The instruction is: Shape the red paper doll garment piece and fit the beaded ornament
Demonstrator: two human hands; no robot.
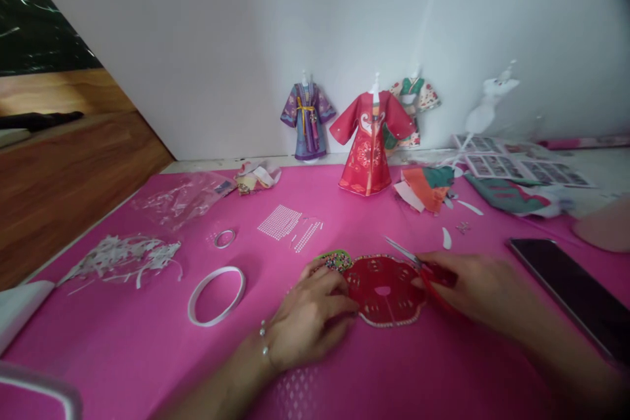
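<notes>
A red scalloped piece, patterned and edged with a beaded-looking trim, lies flat on the pink surface. It has a small pink opening in the middle and a slit running down to its lower edge. My left hand is closed over the piece's left edge, its fingertips partly hidden. Held in my right hand is a pair of red-handled scissors, blades pointing up and left across the piece's upper right edge. Just beyond my left fingers sits a green-rimmed round holder of multicoloured beads.
Small dressed figures stand along the wall, a red robe foremost. Tape rolls, paper scraps and a clear plastic bag lie left. Adhesive gem sheets lie ahead. A phone and fabric pieces are right.
</notes>
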